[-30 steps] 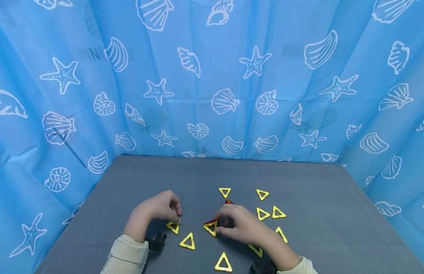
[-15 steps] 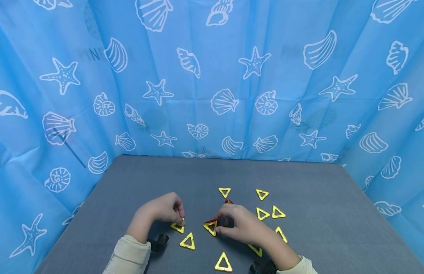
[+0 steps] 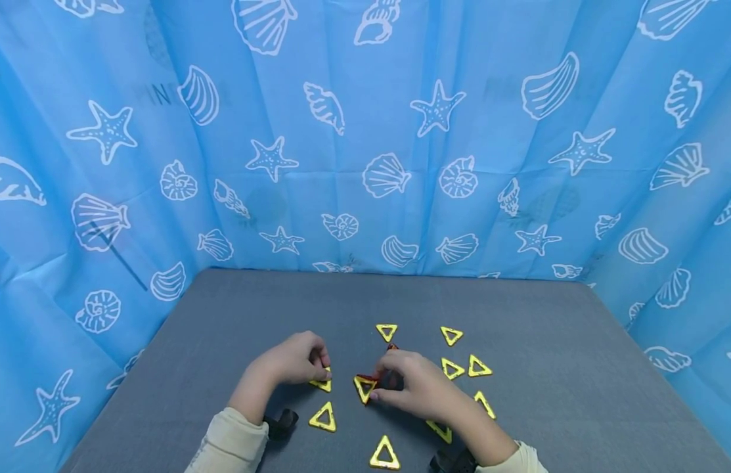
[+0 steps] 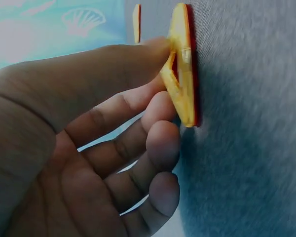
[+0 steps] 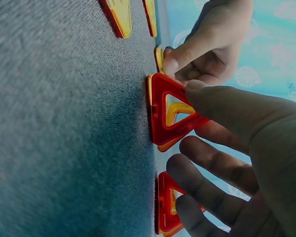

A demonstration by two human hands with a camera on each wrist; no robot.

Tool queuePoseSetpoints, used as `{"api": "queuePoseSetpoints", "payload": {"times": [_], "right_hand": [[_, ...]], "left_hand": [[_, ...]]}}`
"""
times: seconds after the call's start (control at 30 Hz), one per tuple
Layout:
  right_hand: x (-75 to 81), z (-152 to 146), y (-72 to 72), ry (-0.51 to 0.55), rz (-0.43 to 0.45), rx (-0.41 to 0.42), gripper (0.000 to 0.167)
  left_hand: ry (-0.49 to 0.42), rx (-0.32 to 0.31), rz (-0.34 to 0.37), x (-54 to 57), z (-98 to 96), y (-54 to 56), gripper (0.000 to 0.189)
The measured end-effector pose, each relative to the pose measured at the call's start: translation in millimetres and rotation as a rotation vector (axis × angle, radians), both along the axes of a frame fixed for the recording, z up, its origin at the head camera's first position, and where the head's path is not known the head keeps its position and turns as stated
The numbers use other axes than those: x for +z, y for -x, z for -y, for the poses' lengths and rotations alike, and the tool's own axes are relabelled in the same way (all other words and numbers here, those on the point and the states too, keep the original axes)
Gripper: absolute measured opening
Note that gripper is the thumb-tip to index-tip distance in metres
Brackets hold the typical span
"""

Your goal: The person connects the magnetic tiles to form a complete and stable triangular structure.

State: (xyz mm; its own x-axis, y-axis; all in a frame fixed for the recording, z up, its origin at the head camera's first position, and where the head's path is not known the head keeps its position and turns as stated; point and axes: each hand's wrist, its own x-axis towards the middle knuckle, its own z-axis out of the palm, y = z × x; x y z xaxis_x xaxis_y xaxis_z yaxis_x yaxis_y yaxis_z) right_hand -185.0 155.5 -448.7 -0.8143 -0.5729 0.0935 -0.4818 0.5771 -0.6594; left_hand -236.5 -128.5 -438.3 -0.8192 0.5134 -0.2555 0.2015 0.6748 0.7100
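My left hand (image 3: 294,360) pinches a yellow triangular magnetic tile (image 3: 322,385) between thumb and fingers. In the left wrist view, this tile (image 4: 185,74) shows a red underside and is low over the grey cloth. My right hand (image 3: 417,382) holds a triangular piece (image 3: 364,389) with yellow and red faces. Seen from the right wrist, its red frame (image 5: 159,118) stands on edge, thumb at its upper side, yellow behind it. Another red-and-yellow triangle (image 5: 164,205) stands below it in that view, partly behind my fingers. The two held pieces are a short gap apart.
Loose yellow triangles lie around my hands: one (image 3: 324,418) nearest the left wrist, one (image 3: 385,453) at the front, several to the right such as this tile (image 3: 479,366). Behind the grey table (image 3: 270,295) hangs a blue shell-print curtain (image 3: 353,131).
My left hand has moved right, carrying its yellow tile closer to the right hand's piece. The piece in my right hand has turned slightly; that hand stays in place.
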Motion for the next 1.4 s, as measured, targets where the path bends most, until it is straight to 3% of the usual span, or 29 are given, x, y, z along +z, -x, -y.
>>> {"api": "queuePoseSetpoints", "payload": {"times": [0.37,0.57,0.9,1.17,1.4], "right_hand": [[-1.7,-0.3,0.1,-0.004,-0.005,-0.005,0.018],[-0.3,0.2,-0.1,-0.006,-0.002,-0.004,0.017],[0.8,0.6,0.2,-0.014,0.003,-0.019,0.015],[0.3,0.6,0.2,-0.023,-0.006,-0.034,0.015],[0.2,0.9,0.2,-0.028,-0.011,-0.039,0.015]], "left_hand": [[0.015,-0.026,0.063,0.5,-12.7,-2.3,0.015],[-0.018,-0.058,0.061,2.3,-14.1,-3.4,0.014],[-0.099,-0.09,-0.041,3.0,-15.9,-3.4,0.013],[-0.139,-0.077,-0.105,4.5,-18.5,-3.6,0.014],[-0.152,-0.078,-0.115,5.2,-19.5,-3.8,0.015]]}}
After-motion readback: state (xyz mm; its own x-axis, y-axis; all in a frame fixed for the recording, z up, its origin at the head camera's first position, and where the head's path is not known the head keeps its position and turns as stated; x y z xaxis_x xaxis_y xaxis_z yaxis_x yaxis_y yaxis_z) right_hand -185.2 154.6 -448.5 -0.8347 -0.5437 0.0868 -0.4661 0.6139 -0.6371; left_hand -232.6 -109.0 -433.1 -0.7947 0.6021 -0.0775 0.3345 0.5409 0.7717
